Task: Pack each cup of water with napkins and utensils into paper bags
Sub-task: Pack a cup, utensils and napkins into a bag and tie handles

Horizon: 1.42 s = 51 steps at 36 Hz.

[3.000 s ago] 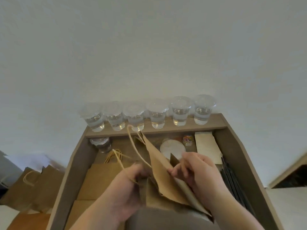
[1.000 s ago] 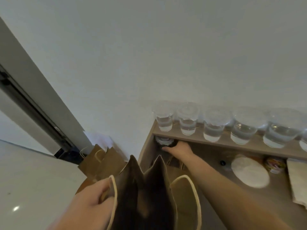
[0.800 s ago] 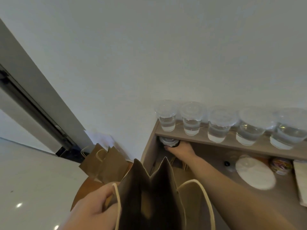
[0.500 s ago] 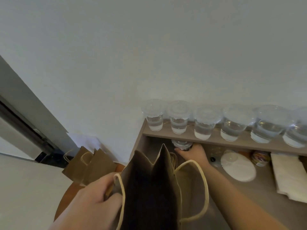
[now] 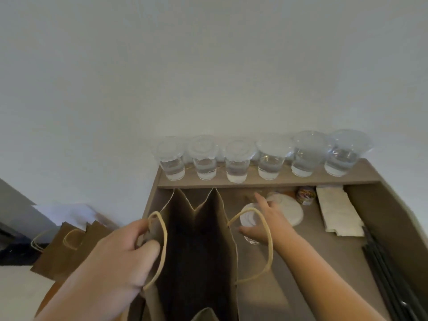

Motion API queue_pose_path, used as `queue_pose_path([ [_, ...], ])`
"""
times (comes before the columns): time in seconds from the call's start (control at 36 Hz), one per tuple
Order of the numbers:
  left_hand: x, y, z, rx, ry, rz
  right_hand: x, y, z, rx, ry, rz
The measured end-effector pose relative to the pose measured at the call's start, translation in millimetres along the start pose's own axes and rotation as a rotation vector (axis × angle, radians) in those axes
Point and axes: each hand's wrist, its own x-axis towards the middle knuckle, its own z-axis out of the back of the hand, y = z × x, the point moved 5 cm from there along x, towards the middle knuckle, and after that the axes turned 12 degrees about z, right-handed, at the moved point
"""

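An open brown paper bag (image 5: 199, 239) stands upright in front of me, its dark inside showing. My left hand (image 5: 122, 258) grips its left rim and rope handle. My right hand (image 5: 264, 223) is shut on a lidded clear cup of water (image 5: 249, 222), held just right of the bag, behind the bag's right handle. Several more lidded cups of water (image 5: 268, 156) line the back ledge. White napkins (image 5: 335, 212) lie at the right, with black utensils (image 5: 389, 274) along the right wall.
The brown tray-like desk (image 5: 312, 262) has raised sides. A white round disc (image 5: 289, 212) and a small jar of coloured bits (image 5: 306, 195) sit under the ledge. Packed paper bags (image 5: 67, 246) stand on the floor at the left.
My right hand took the cup from under the ledge at the back left and carried it right and nearer, beside the bag. The view swung right.
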Motion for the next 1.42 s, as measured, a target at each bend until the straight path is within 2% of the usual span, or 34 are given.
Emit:
queue_pose_path([
  [0.11,-5,-11,-7,0.033,0.119,-0.077,5,10,10,-0.039,0.117,-0.001],
  [0.25,0,-21,-23,0.032,0.161,-0.110,-26,11,63,-0.131,0.110,-0.021],
  [0.36,5,-34,-51,0.014,0.211,-0.145,-88,35,158,-0.007,-0.053,0.042],
  [0.47,7,-60,-84,0.007,0.285,-0.201,-163,99,251,-0.092,-0.304,0.246],
  [0.56,8,-82,-109,-0.002,0.386,-0.203,-204,142,286,-0.152,-0.361,0.320],
  [0.69,9,-105,-144,0.022,0.509,-0.187,-210,156,268,-0.274,-0.166,0.297],
  [0.94,7,-96,-186,0.059,0.693,-0.094,-172,80,170,-0.514,0.315,0.179],
  [1.11,4,-87,-199,0.084,0.735,-0.086,-156,53,115,-0.677,0.581,0.136],
  [1.28,3,-80,-201,0.128,0.721,-0.122,-138,34,58,-0.694,0.843,0.147],
  [1.42,4,-76,-203,0.184,0.685,-0.155,-127,31,34,-0.769,0.895,0.212],
])
